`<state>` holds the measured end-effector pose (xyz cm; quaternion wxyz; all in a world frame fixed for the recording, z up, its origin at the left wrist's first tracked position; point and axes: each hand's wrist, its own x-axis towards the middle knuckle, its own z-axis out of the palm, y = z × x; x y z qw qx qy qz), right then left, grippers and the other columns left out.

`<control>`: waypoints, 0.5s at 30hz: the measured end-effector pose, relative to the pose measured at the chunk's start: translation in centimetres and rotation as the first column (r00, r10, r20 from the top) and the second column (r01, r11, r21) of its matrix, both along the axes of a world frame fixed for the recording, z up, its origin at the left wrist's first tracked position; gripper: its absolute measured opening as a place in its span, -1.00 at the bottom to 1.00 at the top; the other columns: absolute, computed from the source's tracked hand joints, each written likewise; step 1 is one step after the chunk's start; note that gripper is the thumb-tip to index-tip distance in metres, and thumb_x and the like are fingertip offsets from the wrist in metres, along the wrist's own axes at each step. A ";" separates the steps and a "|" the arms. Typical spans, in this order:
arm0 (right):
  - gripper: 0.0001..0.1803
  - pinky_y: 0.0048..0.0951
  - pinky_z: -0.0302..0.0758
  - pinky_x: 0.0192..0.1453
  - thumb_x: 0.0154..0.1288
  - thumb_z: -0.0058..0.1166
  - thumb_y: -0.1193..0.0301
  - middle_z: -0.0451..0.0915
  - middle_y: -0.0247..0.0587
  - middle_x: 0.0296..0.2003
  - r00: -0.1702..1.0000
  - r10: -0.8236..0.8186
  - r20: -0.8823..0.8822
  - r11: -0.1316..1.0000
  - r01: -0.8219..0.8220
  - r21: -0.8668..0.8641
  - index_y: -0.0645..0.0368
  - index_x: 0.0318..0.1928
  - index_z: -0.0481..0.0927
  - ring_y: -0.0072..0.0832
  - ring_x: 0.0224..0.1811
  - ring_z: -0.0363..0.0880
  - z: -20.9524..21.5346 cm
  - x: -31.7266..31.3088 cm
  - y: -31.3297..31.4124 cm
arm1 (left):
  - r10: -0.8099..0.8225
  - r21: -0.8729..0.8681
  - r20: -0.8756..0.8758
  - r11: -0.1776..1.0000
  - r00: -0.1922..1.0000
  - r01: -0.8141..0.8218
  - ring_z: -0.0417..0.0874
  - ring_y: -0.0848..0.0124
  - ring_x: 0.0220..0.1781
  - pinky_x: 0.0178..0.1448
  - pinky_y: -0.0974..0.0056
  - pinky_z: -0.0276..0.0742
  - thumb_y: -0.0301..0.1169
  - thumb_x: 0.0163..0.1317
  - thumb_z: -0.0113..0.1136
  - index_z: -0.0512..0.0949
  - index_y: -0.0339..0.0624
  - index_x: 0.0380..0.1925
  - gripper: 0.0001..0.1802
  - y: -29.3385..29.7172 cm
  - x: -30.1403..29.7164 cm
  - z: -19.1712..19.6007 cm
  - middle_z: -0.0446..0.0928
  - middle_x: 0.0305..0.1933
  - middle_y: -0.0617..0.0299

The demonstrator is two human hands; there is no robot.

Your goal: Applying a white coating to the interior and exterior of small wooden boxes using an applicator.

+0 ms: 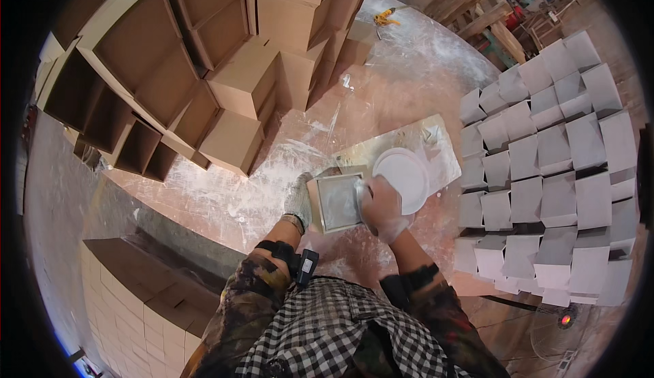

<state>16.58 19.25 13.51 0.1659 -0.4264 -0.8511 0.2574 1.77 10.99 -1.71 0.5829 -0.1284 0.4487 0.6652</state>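
My left hand [298,199], in a pale knit glove, grips the left side of a small square brown box [338,201]. Its upward face is coated whitish grey inside a lighter rim. Over the right edge of that face, my right hand [383,209] is curled into a fist and somewhat blurred. Something pale and greyish shows under its fingers, but I cannot make out what it is. Beside this hand is a round white dish [411,174], resting on a smeared, light-coloured board [441,145].
Brown boxes [238,82] rise in tall stacks at the left and back. A wall of whitish-grey blocks [528,150] stands at the right. Far back on the white-stained work surface [300,150] lies a yellow tool [385,18]. More stacked pale boxes [129,310] are at the lower left.
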 end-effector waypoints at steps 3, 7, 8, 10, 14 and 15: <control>-0.78 -0.16 0.47 -0.11 0.19 0.01 0.31 0.56 -0.02 -0.34 0.979 0.150 0.136 0.988 -0.154 0.021 0.16 -0.26 0.60 -0.04 -0.22 0.55 1.5 1.9 -1.2 | 0.027 -0.051 0.075 0.998 0.997 -0.023 0.57 0.30 -0.17 -0.01 0.23 0.51 -0.01 0.34 -0.12 0.54 -0.08 -0.15 -0.57 0.5 -0.4 0.4 0.59 -0.23 0.22; -0.81 -0.16 0.47 -0.13 0.19 0.01 0.33 0.55 -0.07 -0.33 0.940 0.326 0.101 0.939 -0.309 -0.152 0.15 -0.29 0.60 -0.10 -0.23 0.55 3.2 1.6 -0.7 | 0.019 -0.059 0.057 0.998 0.998 -0.016 0.57 0.30 -0.23 -0.06 0.24 0.52 -0.02 0.33 -0.10 0.54 -0.10 -0.18 -0.59 0.2 -0.2 -0.5 0.60 -0.26 0.22; -0.80 -0.16 0.47 -0.14 0.20 -0.01 0.32 0.55 -0.09 -0.33 0.925 0.380 0.008 0.911 -0.373 -0.174 0.15 -0.31 0.61 -0.11 -0.24 0.55 3.5 1.2 -0.7 | 0.029 -0.008 -0.007 1.000 1.000 -0.029 0.57 0.30 -0.24 -0.08 0.25 0.52 -0.02 0.33 -0.10 0.54 -0.10 -0.18 -0.59 0.1 -0.1 -1.2 0.60 -0.26 0.22; -0.80 -0.19 0.46 -0.14 0.20 -0.04 0.35 0.55 -0.07 -0.33 0.879 0.476 0.030 0.869 -0.465 -0.169 0.16 -0.32 0.61 -0.11 -0.25 0.55 2.6 -0.2 -1.2 | 0.009 -0.008 -0.081 1.000 0.997 -0.010 0.58 0.30 -0.24 -0.09 0.26 0.53 -0.03 0.33 -0.10 0.54 -0.11 -0.18 -0.58 0.1 -0.2 -2.2 0.60 -0.25 0.21; -0.77 -0.19 0.45 -0.13 0.20 -0.14 0.37 0.54 -0.03 -0.31 0.777 0.594 0.208 0.800 -0.542 -0.258 0.19 -0.35 0.59 -0.08 -0.24 0.53 2.2 -1.5 -2.3 | 0.026 0.012 0.016 1.000 1.000 -0.026 0.58 0.29 -0.25 -0.10 0.27 0.53 -0.05 0.35 -0.12 0.54 -0.15 -0.16 -0.57 0.3 0.1 -3.1 0.60 -0.22 0.16; -0.77 -0.19 0.45 -0.13 0.20 -0.14 0.37 0.54 -0.03 -0.31 0.773 0.599 0.209 0.796 -0.546 -0.260 0.19 -0.35 0.59 -0.08 -0.24 0.53 2.2 -1.4 -2.4 | 0.032 0.011 0.019 0.999 0.999 -0.032 0.58 0.29 -0.25 -0.10 0.27 0.53 -0.05 0.35 -0.12 0.54 -0.15 -0.16 -0.57 0.4 0.2 -3.4 0.60 -0.22 0.16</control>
